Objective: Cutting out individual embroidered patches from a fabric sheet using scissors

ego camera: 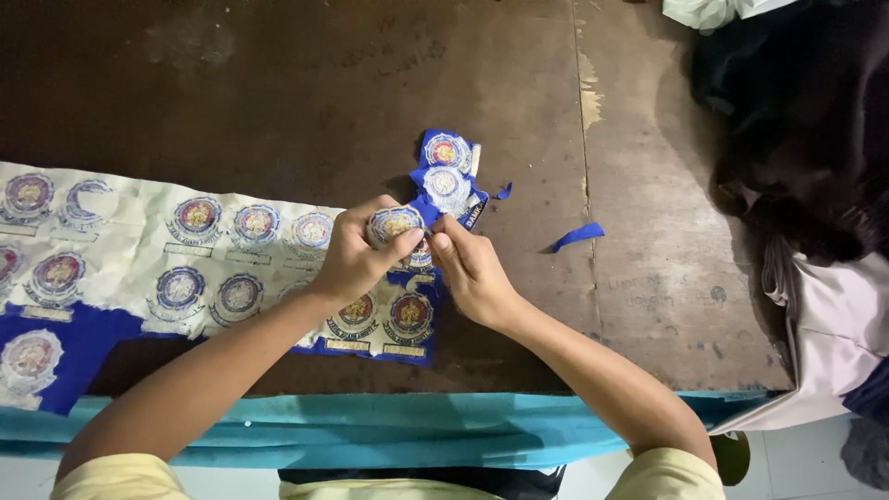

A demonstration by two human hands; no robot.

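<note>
Both hands meet over the near-middle of the dark wooden table [306, 83], working on a round embroidered badge [396, 222] that sits at the edge of a long backing sheet of badges [139, 268]. Left hand [352, 259] pinches the badge, thumb pressed on its face, fingers curled behind; right hand [468, 268] has thumb and fingertips pressed together on the blue fabric just beside it, exact contact partly hidden. A blue strip with two more badges [446, 176] runs up and away from the hands, touching them. Risks, as I judge: pulling unevenly could tear into the badge border or fray the stitching; backing may rip across neighbouring badges on the sheet; the sheet, unweighted, may slide toward the teal cloth [370, 431] at the table edge; loose blue scrap [579, 235] and smaller bit [503, 192] could get lost or mixed in
</note>
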